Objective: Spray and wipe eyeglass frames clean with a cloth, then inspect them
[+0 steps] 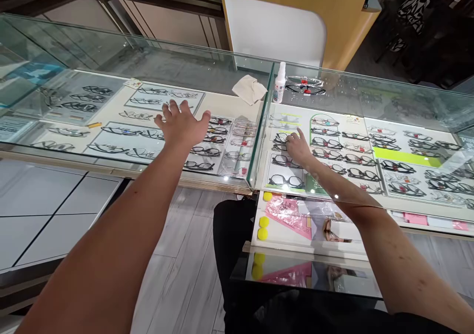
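Observation:
My left hand (185, 124) lies with its fingers spread on the glass top of the display case, above rows of eyeglasses. Under the glass, my right hand (298, 148) reaches in among the frames with bent fingers, one finger sticking up. Its fingertips are at a dark-rimmed pair of eyeglasses (280, 139), seemingly gripping its right end, which is partly hidden. Just nearer to me are black eyeglasses (285, 161) and another black pair (286, 180). To the right of the hand stand columns of dark eyeglasses (326, 143).
A white spray bottle (280, 83) and a crumpled cloth (249, 90) rest on the glass top, near bagged eyeglasses (305, 86). An upright glass edge (259, 141) divides the case. Below my right arm, an open drawer (274, 243) holds pink packets (289, 213).

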`<action>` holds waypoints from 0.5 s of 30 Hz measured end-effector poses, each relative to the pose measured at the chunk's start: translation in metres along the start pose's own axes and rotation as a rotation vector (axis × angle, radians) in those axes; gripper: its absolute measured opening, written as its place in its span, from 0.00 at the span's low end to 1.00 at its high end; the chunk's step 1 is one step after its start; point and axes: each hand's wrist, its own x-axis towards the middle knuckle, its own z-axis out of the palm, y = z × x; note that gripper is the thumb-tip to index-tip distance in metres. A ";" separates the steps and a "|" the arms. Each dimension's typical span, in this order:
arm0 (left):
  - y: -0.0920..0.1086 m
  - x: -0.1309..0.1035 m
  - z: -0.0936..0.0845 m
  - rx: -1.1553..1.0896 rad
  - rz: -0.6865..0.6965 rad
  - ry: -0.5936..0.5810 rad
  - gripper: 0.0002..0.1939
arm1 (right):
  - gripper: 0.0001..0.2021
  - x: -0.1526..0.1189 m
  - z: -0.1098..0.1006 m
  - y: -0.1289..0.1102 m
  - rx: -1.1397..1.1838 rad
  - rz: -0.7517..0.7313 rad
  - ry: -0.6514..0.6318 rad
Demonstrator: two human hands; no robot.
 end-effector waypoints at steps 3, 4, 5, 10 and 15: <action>0.000 0.000 0.001 0.001 0.000 0.002 0.50 | 0.17 -0.001 -0.002 0.003 0.040 0.006 0.006; -0.001 0.001 0.001 0.001 0.001 0.005 0.50 | 0.17 -0.001 -0.003 0.003 0.064 0.013 0.004; -0.001 0.002 0.002 0.002 0.001 0.009 0.50 | 0.17 -0.002 -0.005 0.003 0.092 0.022 0.004; -0.004 0.004 0.005 -0.003 0.016 0.021 0.50 | 0.18 -0.003 -0.019 0.012 0.209 0.098 -0.008; -0.004 0.004 0.004 -0.002 0.017 0.020 0.51 | 0.17 0.004 -0.025 0.026 0.243 0.070 -0.054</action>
